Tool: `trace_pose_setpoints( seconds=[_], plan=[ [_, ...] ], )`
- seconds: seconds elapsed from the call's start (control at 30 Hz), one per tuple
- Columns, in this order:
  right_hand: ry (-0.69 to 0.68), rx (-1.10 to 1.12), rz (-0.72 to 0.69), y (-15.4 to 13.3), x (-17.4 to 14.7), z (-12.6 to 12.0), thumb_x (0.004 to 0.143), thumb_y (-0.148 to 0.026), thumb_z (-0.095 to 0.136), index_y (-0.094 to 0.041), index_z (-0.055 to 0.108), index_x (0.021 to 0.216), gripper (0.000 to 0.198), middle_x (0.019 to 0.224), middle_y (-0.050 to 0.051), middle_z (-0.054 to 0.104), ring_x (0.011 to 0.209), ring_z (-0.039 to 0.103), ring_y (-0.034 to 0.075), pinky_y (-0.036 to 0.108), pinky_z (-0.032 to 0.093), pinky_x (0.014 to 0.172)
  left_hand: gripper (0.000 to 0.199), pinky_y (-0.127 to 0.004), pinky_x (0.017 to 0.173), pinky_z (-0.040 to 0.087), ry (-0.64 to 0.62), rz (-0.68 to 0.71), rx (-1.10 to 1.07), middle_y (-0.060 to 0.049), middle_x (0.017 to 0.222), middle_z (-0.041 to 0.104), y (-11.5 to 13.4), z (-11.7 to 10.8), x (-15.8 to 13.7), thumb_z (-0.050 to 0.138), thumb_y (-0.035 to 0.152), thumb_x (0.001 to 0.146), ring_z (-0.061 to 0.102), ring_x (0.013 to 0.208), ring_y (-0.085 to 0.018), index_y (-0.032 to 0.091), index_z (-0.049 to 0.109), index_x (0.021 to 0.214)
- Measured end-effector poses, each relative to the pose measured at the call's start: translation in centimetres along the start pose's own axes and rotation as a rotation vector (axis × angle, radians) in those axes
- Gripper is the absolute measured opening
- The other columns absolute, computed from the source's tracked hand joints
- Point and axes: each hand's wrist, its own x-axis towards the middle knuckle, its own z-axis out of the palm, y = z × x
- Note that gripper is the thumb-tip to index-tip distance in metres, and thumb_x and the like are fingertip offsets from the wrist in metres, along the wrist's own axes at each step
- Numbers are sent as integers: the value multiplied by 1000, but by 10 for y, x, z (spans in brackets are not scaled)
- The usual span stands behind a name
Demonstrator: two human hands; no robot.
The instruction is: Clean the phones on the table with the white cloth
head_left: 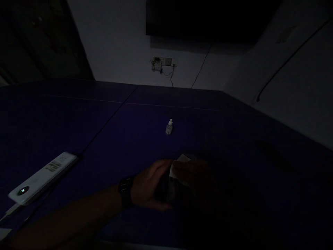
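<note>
The scene is very dark. My left hand [149,187], with a black watch [125,189] on its wrist, curves its thumb and fingers around a dark thing whose kind I cannot make out. Against that thing my right hand [194,172] presses a thin white wipe or tissue [174,170], its fingers closed on it. Deep shadow covers most of the right hand and forearm. Beyond both hands, a small clear dropper bottle [169,130] with a white top stands upright on the blue-purple table [125,135].
At the left lies a white power bank [43,178] with a lit round display and a cable plugged into its near end. Wall sockets [163,62] with cords are at the back, below a large black screen [208,21]. A dark cable [291,57] runs along the right wall.
</note>
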Motion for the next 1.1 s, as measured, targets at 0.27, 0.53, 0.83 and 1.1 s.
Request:
trace_pose_setpoints(
  seconds=[0.27,0.53,0.83,1.1],
  plan=[
    [-78,67,4,-11,-16,-8,103,-20,50,-43,47,147,50,107,-6,78,90,73,16,30,61,77,111,-52,106,52,-14,4,10,-22,149,37,-1,-1,-1,72,62,84,47,135,-38,21,3,161],
    [39,-42,16,2,10,2,106,-25,40,-24,52,146,42,122,6,74,110,68,21,37,56,94,113,-52,108,51,-33,-24,-15,-20,149,38,-1,-2,1,76,61,80,46,136,-39,23,6,160],
    [-67,37,-28,-15,-2,-12,103,-17,48,-35,55,142,44,111,-2,78,99,73,15,28,61,83,117,-52,108,51,-32,-21,34,-23,151,36,0,-1,-2,75,62,81,45,137,-39,21,1,161],
    [-54,19,-41,-10,-9,-3,102,-18,52,-35,48,148,50,122,-3,74,111,68,14,30,58,93,114,-51,108,51,-13,-13,20,-22,152,33,-1,-2,-1,73,62,83,43,138,-39,20,0,161]
  ],
)
